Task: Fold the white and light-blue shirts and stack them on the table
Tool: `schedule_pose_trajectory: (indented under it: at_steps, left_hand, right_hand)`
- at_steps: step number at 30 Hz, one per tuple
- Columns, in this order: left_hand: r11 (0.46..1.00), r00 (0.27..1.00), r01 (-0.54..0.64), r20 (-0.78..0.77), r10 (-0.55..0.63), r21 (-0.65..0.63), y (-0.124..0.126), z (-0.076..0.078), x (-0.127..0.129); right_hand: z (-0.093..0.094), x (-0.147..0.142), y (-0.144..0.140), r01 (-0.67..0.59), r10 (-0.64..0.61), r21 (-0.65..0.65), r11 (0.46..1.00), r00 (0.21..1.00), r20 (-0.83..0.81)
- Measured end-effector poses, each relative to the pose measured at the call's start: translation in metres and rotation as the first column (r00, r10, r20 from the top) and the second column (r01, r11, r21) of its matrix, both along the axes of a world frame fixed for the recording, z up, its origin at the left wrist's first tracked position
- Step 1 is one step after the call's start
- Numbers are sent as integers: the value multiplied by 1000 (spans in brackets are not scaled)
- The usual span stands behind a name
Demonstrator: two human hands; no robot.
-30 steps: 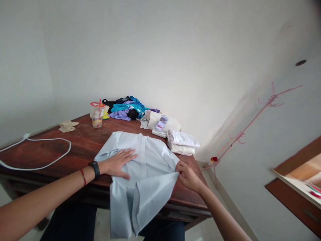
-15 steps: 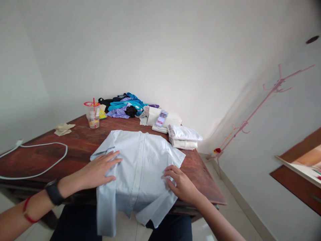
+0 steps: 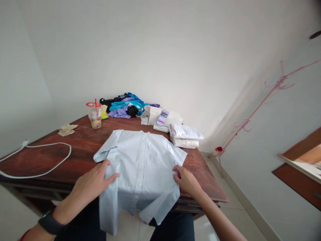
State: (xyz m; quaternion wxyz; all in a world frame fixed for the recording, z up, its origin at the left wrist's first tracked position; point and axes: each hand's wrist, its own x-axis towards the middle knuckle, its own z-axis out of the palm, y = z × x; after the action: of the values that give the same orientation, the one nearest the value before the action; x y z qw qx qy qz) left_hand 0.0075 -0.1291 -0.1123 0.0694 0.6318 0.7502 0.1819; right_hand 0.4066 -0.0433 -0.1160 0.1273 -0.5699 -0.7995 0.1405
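Both hands (image 3: 92,182) slid back along shirt (image 3: 140,164).

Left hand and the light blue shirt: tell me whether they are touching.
Touching. The head view shows the left hand lying palm-down on the light blue shirt at its left side, fingers spread on the cloth, with no gap visible.

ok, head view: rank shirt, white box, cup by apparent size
1. shirt, by far the largest, though it's also nearest the camera.
2. white box.
3. cup, close to the box; it stands taller, so that order is unsure.
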Motion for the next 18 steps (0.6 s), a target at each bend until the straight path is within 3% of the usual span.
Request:
schedule_pose_trajectory:
  at_steps: [3, 7, 9, 11, 14, 16, 18]
  left_hand:
    - [994, 1000, 3, 11, -1, -107, 3, -2, 6]
    - [993, 972, 120, 205, -118, -2, 11, -7, -10]
    - [988, 941, 132, 303, -152, 85, 12, -6, -23]
    - [986, 898, 121, 411, -158, 115, 10, -3, -36]
    - [986, 848, 123, 504, -165, 114, 4, -2, -50]
    - [986, 867, 132, 470, -165, 103, -1, -7, -57]
    - [988, 906, 134, 394, -153, 77, -5, -15, -64]
  right_hand:
    - [-5, 0, 2, -8, 9, 13, 1000, 996, -84]
    - [-16, 8, 13, -22, 8, -34, 999, 930, -367]
    - [-18, 14, 15, -33, -50, -129, 991, 805, -591]
    - [-16, 19, 13, -61, -167, -260, 964, 621, -766]
    - [-13, 22, 6, -129, -336, -425, 896, 428, -839]
    - [-14, 22, 0, -136, -369, -464, 875, 431, -824]
    - [-18, 22, -4, -90, -328, -442, 892, 541, -774]
